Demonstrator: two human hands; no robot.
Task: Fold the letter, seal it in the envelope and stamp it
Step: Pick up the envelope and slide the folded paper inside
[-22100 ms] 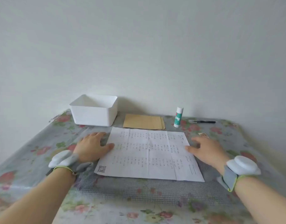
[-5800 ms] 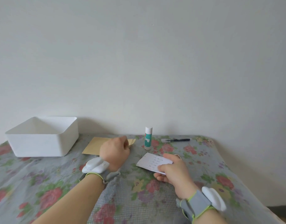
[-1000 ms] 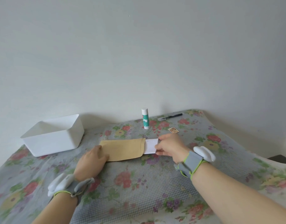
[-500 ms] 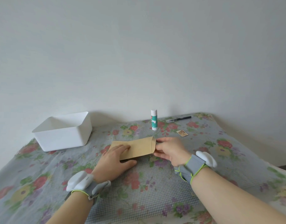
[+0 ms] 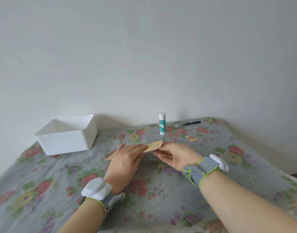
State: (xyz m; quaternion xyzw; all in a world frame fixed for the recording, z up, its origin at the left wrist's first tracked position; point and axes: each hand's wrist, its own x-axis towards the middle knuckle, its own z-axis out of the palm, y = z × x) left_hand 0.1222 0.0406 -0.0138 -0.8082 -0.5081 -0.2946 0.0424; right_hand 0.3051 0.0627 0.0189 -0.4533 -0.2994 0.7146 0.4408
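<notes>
A brown envelope point(image 5: 153, 145) is lifted at its right end, tilted above the flowered tablecloth. My left hand point(image 5: 127, 158) covers its middle and grips it. My right hand point(image 5: 173, 155) pinches the envelope's right end with its fingertips. No white letter shows; I cannot see inside the envelope. A small stamp point(image 5: 191, 138) lies flat on the cloth to the right, beyond my right hand. A green and white glue stick point(image 5: 162, 123) stands upright near the wall.
A white plastic box point(image 5: 67, 137) stands at the back left. A black pen point(image 5: 188, 123) lies by the wall behind the glue stick. The table point(image 5: 161, 190) drops away at its right edge.
The white letter end seen a second ago has gone out of sight into the envelope. Both hands have raised the envelope's right end off the cloth.
</notes>
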